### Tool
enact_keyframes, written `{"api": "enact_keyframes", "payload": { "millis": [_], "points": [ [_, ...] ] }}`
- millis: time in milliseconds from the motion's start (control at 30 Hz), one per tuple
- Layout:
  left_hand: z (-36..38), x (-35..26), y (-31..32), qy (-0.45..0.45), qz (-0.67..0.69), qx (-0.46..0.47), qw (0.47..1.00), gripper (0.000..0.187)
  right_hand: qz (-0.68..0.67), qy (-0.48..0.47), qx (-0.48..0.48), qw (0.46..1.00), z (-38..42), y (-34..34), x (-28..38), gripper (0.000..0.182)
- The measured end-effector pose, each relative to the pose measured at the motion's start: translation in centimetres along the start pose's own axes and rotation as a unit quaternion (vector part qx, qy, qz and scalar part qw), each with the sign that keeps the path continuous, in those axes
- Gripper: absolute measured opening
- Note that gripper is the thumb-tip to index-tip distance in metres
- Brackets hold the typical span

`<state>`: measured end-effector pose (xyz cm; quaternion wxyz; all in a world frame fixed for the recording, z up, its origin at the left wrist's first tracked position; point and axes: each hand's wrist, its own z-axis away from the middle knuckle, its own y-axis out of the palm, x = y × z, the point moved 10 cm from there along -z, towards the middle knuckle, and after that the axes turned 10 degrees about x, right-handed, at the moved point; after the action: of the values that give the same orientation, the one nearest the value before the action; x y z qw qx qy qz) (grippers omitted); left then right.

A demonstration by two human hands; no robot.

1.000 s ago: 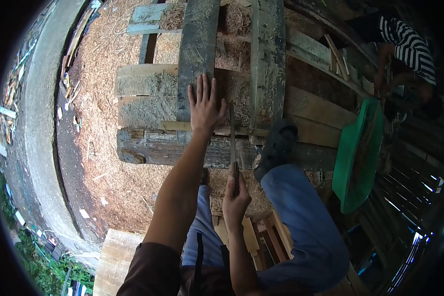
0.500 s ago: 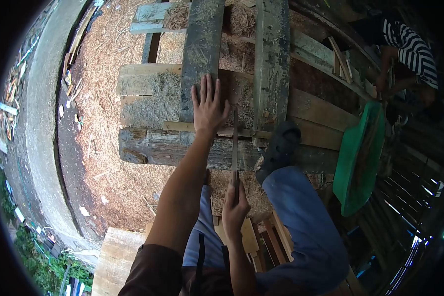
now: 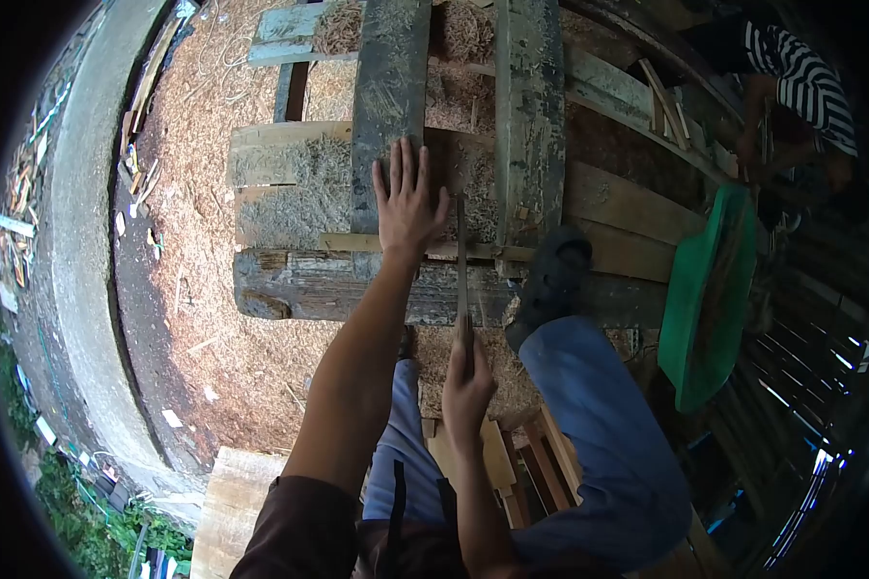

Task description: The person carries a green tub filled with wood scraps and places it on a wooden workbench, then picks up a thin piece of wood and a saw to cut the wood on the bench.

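Note:
My left hand lies flat with fingers spread on a dark weathered plank, its wrist over a thin wood strip. My right hand is wrapped round the handle of a hand saw. The narrow saw blade points away from me, edge-on, and crosses the strip just right of my left hand. My foot in a dark clog rests on the boards, right of the blade, close to the strip's right end.
A second long plank lies parallel on the slatted bench. A green plastic basin stands on its side at right. Beyond it crouches a person in a striped shirt. Wood shavings cover the ground; a pale board is lower left.
My right hand has pushed the saw forward, away from me, along the same line. My left hand stays on the plank.

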<state>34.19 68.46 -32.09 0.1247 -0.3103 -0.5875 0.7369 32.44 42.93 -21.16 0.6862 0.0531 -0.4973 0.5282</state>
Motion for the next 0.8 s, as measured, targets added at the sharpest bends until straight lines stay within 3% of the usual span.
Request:
{"api": "enact_keyframes", "payload": {
  "millis": [33,100,133,200,333,400,433,533,633,733,800],
  "points": [
    [0.0,0.0,0.0,0.002,-0.001,-0.001,1.000,0.076,-0.001,-0.001,-0.001,1.000,-2.0,-0.3,0.7,0.038],
    [0.0,0.0,0.0,0.001,-0.002,-0.004,1.000,0.076,0.051,0.097,0.056,0.992,-4.4,0.6,-0.3,0.038],
    [-0.4,0.0,-0.4,0.001,-0.003,-0.008,1.000,0.076,0.051,0.093,0.055,0.993,-3.2,0.9,-1.0,0.038],
    [-0.1,0.0,-0.2,-0.004,0.001,0.007,1.000,0.075,0.034,-0.058,-0.044,0.997,1.8,-0.3,-1.2,0.037],
    [0.0,-0.2,-0.2,0.005,0.008,-0.005,1.000,0.075,0.047,-0.083,-0.064,0.993,2.1,-0.8,0.2,0.038],
    [0.0,0.0,-0.2,0.003,0.010,-0.002,1.000,0.075,-0.004,0.055,0.028,0.998,-2.9,0.4,-1.1,0.042],
    [0.2,0.0,-0.1,0.003,0.010,0.000,1.000,0.075,-0.004,0.057,0.028,0.998,-2.6,0.3,-1.5,0.042],
    [-0.3,0.1,-0.2,0.002,0.015,-0.006,1.000,0.075,0.019,0.015,0.013,1.000,-0.5,0.1,-1.9,0.043],
    [0.0,0.1,0.0,0.003,0.011,-0.004,1.000,0.075,0.021,-0.053,-0.065,0.996,4.5,-0.6,-1.2,0.041],
    [-0.3,-0.1,-0.3,0.005,0.004,-0.010,1.000,0.075,0.037,-0.031,-0.069,0.996,1.5,-0.5,-0.9,0.039],
    [0.0,0.0,-0.2,0.001,0.005,-0.005,1.000,0.076,0.008,0.088,0.019,0.996,-3.3,0.7,-1.1,0.039]
  ]
}}
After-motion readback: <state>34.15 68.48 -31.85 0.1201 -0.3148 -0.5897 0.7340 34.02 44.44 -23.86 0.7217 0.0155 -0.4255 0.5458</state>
